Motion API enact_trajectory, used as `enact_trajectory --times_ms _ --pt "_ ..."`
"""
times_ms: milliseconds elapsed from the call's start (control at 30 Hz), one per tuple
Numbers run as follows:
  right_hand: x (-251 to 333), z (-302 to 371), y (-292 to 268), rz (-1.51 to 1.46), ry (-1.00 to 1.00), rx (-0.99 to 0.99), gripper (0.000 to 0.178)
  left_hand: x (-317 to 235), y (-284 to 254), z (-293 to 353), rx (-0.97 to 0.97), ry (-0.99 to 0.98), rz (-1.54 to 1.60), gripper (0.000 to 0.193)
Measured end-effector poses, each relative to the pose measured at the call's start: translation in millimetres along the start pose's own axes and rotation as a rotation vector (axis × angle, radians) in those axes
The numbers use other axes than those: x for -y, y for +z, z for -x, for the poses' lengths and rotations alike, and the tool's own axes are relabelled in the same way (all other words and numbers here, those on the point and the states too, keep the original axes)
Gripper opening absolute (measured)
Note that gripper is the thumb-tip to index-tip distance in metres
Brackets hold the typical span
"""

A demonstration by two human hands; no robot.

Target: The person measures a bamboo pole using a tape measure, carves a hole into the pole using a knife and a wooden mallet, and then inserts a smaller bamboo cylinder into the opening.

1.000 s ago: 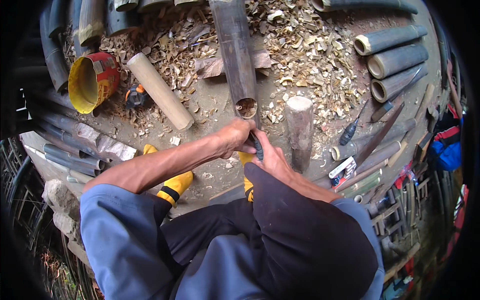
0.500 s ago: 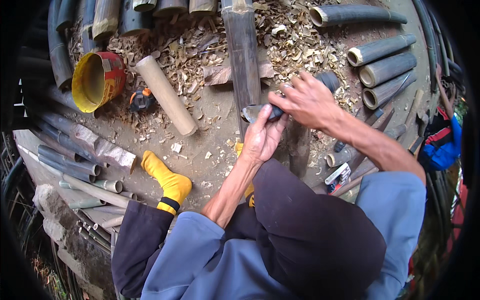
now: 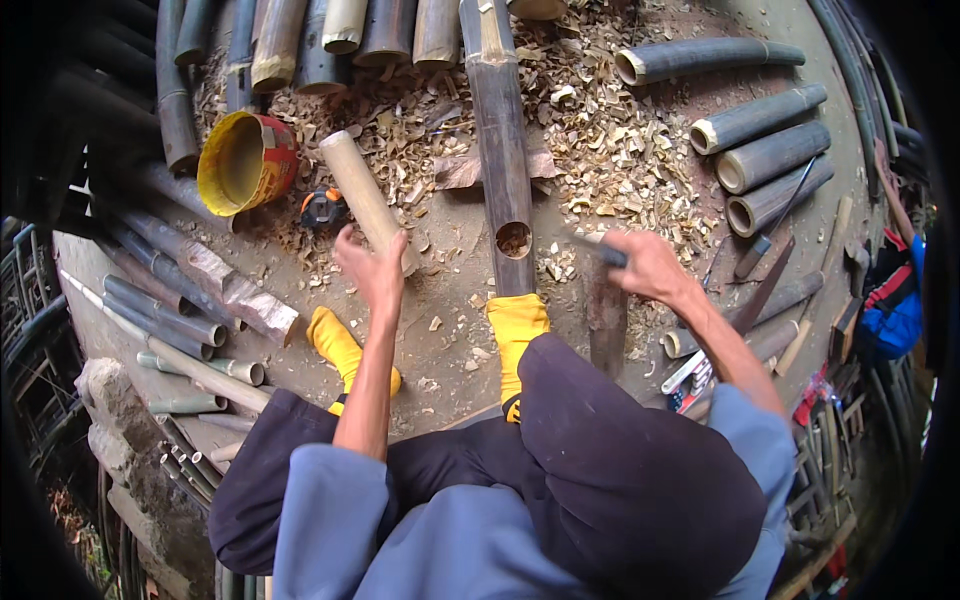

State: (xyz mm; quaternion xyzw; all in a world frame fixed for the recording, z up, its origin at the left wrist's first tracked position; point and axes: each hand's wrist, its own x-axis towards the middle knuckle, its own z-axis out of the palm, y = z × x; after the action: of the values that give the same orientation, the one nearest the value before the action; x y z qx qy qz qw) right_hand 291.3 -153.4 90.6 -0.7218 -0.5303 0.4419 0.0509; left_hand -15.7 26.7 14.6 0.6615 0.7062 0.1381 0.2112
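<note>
My left hand [image 3: 375,268] is open over the near end of a pale, peeled bamboo tube [image 3: 358,182]; whether it touches cannot be told. In my right hand [image 3: 648,268] is a dark-handled knife [image 3: 612,254], its short blade blurred and aimed leftward. Between my hands lies a long dark bamboo pole [image 3: 500,140], with a round opening near its close end. A rough wood block [image 3: 460,171] sits crosswise under the pole. My yellow-socked foot [image 3: 518,325] rests against the pole's near end.
Shavings [image 3: 630,165] cover the ground ahead. At left stand a yellow-and-red bucket [image 3: 282,160] and an orange-and-black tape measure [image 3: 324,208]. Cut dark bamboo pieces [image 3: 765,112] lie at right, near a handsaw [image 3: 765,287]. A long rough block [image 3: 240,298] lies at left.
My hands have come apart: the left moved left to the pale tube, the right drew down and right with the knife. The pole's round opening is now uncovered, and the view has shifted.
</note>
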Motion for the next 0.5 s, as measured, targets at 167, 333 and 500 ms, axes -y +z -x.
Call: enact_trajectory --times_ms 167,333,500 --pt "-69 -40 18 0.229 0.264 -0.635 0.036 8 16 -16 0.298 -0.294 0.529 0.053" --pt "0 -26 16 -0.002 -0.032 -0.866 0.069 -60 -40 51 0.704 -0.239 1.283 0.046" --pt "128 -4 90 -1.008 -0.196 -0.239 0.065 -91 -51 87 0.672 -0.094 1.222 0.045"
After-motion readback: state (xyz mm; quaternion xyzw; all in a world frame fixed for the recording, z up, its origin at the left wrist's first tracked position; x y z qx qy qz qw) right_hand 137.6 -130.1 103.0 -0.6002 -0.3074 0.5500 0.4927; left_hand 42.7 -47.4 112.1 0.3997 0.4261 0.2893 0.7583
